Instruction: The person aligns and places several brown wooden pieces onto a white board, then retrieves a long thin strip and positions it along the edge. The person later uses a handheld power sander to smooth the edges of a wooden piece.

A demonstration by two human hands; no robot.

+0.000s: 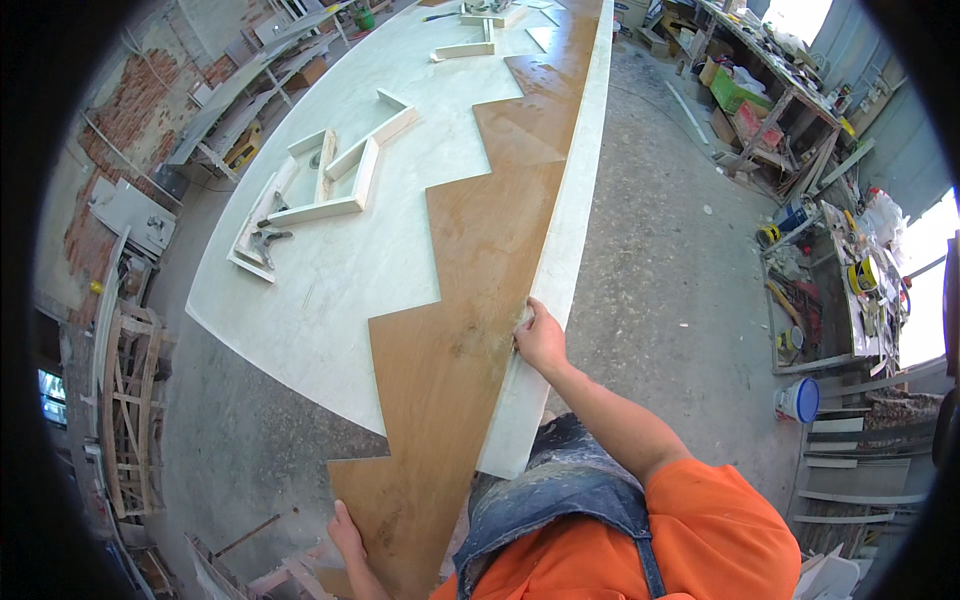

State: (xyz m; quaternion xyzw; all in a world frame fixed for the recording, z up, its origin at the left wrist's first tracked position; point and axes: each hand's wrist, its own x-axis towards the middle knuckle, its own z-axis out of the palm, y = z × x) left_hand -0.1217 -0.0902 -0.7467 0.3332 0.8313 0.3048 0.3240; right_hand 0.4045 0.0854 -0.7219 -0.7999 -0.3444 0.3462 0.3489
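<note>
A long brown wooden board (480, 260) with a stair-stepped left edge and a straight right edge lies along a large white tabletop (330, 320). Its near end juts past the table toward my body. At that end my left hand (350, 543) grips the board's left edge, its fingers partly hidden. Farther up, my right hand (541, 340) is closed at the board's straight edge, over the pale strip of tabletop beside it. A small whitish piece shows between its fingers, too covered to name.
Wooden frames (318, 205) and a dark clamp (268, 240) rest on the table's left part, with another frame (465, 48) farther back. Cluttered workbenches (770, 100) line the right wall. A blue bucket with a white lid (800, 400) stands at the right, a wooden rack (135, 400) at the left.
</note>
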